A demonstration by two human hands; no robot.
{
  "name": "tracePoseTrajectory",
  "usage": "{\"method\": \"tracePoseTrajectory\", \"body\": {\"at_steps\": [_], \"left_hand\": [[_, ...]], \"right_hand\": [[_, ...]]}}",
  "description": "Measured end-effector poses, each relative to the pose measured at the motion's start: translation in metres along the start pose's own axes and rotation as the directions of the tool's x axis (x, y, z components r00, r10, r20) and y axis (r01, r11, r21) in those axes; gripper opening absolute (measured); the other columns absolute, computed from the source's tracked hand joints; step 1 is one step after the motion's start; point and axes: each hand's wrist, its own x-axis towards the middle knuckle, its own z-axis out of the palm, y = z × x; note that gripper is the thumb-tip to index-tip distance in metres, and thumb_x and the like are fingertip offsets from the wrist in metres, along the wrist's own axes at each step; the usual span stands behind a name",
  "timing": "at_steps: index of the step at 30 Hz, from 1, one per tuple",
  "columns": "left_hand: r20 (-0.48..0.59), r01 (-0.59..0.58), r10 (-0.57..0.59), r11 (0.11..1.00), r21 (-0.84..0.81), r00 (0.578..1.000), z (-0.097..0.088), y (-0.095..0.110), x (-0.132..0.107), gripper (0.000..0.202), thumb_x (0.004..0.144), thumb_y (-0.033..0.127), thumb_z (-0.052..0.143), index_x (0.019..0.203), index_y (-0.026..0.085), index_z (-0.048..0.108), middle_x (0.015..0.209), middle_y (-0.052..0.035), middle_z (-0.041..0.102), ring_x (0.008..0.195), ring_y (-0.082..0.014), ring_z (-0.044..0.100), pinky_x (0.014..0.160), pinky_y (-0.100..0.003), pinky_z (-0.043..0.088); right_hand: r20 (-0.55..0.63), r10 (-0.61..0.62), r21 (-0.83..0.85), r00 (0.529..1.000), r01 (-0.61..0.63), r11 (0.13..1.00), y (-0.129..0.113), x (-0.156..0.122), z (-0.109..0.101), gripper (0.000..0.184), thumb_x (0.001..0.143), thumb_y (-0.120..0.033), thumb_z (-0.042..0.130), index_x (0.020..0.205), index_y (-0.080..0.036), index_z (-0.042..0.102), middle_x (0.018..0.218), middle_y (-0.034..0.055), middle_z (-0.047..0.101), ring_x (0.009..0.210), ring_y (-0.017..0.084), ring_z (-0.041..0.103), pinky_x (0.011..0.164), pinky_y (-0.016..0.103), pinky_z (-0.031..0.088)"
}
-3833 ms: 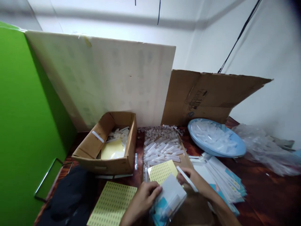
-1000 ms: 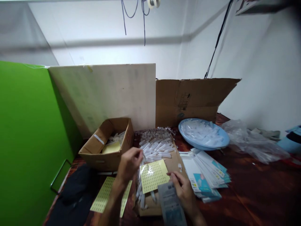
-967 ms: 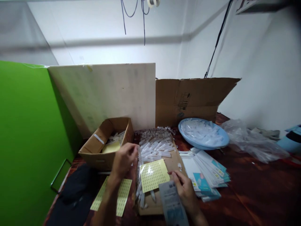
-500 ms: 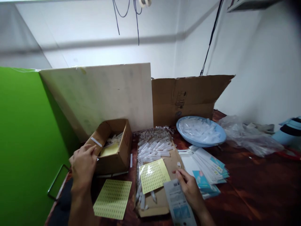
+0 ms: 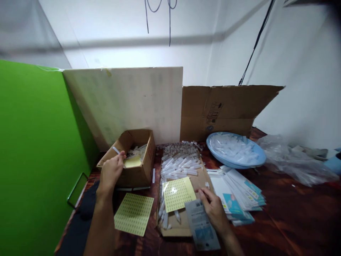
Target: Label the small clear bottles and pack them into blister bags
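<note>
My left hand [image 5: 111, 173] is over the near left rim of a brown cardboard box [image 5: 138, 176], its fingers curled together; whether anything is pinched in them is hidden. Just beyond the fingertips a thin white strip [image 5: 116, 150] shows against the box flap. Inside the box are small pale pieces and a yellow sheet [image 5: 132, 161]. My right hand [image 5: 213, 208] grips the top edge of a grey-blue printed pouch [image 5: 201, 224], which hangs over the front of a shallow cardboard tray [image 5: 179, 232]. A yellow sticker sheet [image 5: 179, 193] lies in the tray, beside many clear plastic tubes [image 5: 176, 166].
Another yellow sticker sheet [image 5: 134, 214] lies on the dark red table in front of the box. On the right are fanned printed packets [image 5: 239, 192], a blue basin [image 5: 237, 164] of clear pieces and a crumpled plastic bag [image 5: 290, 160]. Cardboard panels [image 5: 229, 106] stand behind.
My left hand has moved to the right, from the box's outer left side to over its rim. My right hand keeps the pouch in nearly the same place. The view has shifted slightly left.
</note>
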Motion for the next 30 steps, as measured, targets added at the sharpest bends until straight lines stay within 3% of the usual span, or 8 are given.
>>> {"method": "tracePoseTrajectory", "body": {"at_steps": [3,6,11,13,16,23,27,30], "left_hand": [[0.109,-0.022,0.026,0.999,-0.038,0.994,-0.005,0.009,0.005,0.054,0.099,0.045,0.032,0.085,0.02,0.078,0.092,-0.0133,0.079,0.102,-0.0322,0.069,0.087,-0.039,0.047],[-0.109,0.007,-0.009,1.0,-0.022,0.994,-0.013,0.02,0.003,0.046,0.099,0.038,0.035,0.105,0.014,0.074,0.137,-0.0203,0.06,0.135,-0.0379,0.045,0.109,-0.057,0.03],[-0.614,0.087,-0.314,0.925,-0.37,0.724,-0.021,0.057,-0.05,0.041,0.101,0.034,0.035,0.115,0.01,0.066,0.127,-0.02,0.063,0.12,-0.0325,0.056,0.104,-0.047,0.042],[-0.553,0.0,-0.314,0.869,-0.495,0.772,-0.008,0.084,-0.092,0.031,0.1,0.034,0.041,0.103,0.017,0.067,0.108,-0.0132,0.069,0.107,-0.0294,0.062,0.099,-0.044,0.047],[-0.197,-0.222,0.116,0.687,-0.692,0.974,0.026,0.131,-0.155,0.02,0.096,0.031,0.052,0.099,0.024,0.07,0.102,-0.0079,0.073,0.098,-0.026,0.068,0.088,-0.039,0.055],[0.051,-0.151,0.449,0.403,-0.903,0.892,0.069,0.175,-0.194,0.064,0.092,0.037,0.061,0.151,0.024,0.039,0.159,-0.0116,0.036,0.147,-0.0308,0.031,0.12,-0.052,0.03],[0.078,-0.049,0.336,0.354,-0.934,0.939,0.065,0.165,-0.184,0.068,0.092,0.04,0.063,0.152,0.026,0.034,0.16,-0.01,0.034,0.148,-0.028,0.03,0.122,-0.047,0.026],[0.17,0.118,0.158,0.294,-0.948,0.973,0.065,0.159,-0.179,0.044,0.097,0.04,0.055,0.139,0.026,0.05,0.147,-0.0102,0.052,0.137,-0.027,0.047,0.116,-0.043,0.036]], "right_hand": [[-0.026,-0.026,-0.025,0.999,0.026,0.999,-0.005,0.0,-0.002,0.046,0.095,-0.053,0.049,0.105,-0.016,0.074,0.075,0.006,0.072,0.074,0.025,0.068,0.066,0.029,0.051],[-0.043,-0.051,-0.047,0.998,0.049,0.998,-0.006,0.0,-0.007,0.045,0.095,-0.052,0.05,0.105,-0.016,0.075,0.083,0.0079,0.075,0.073,0.025,0.068,0.063,0.028,0.051],[-0.095,-0.049,-0.075,0.994,0.042,0.996,0.002,0.0,-0.014,0.044,0.096,-0.05,0.049,0.107,-0.016,0.074,0.098,0.0112,0.077,0.085,0.027,0.071,0.071,0.03,0.053],[-0.171,-0.046,-0.087,0.984,0.031,0.996,0.004,0.002,-0.014,0.044,0.096,-0.05,0.048,0.108,-0.017,0.074,0.101,0.0125,0.077,0.09,0.029,0.072,0.075,0.031,0.054],[-0.247,-0.062,-0.095,0.967,0.039,0.995,-0.005,0.006,-0.006,0.044,0.097,-0.051,0.047,0.109,-0.017,0.073,0.104,0.0147,0.077,0.095,0.03,0.072,0.078,0.033,0.055],[-0.145,-0.089,0.057,0.985,0.099,0.993,-0.047,-0.013,0.025,0.045,0.098,-0.051,0.044,0.119,-0.021,0.071,0.123,0.0128,0.072,0.117,0.031,0.065,0.099,0.04,0.052],[0.024,-0.09,0.294,0.996,0.079,0.953,-0.054,-0.027,0.031,0.047,0.1,-0.05,0.04,0.13,-0.021,0.062,0.126,0.0145,0.07,0.118,0.029,0.064,0.101,0.043,0.051],[-0.091,-0.046,0.356,0.995,0.076,0.931,-0.048,-0.021,0.028,0.042,0.094,-0.051,0.056,0.123,-0.02,0.061,0.111,0.0141,0.073,0.105,0.028,0.069,0.092,0.039,0.056]]}}
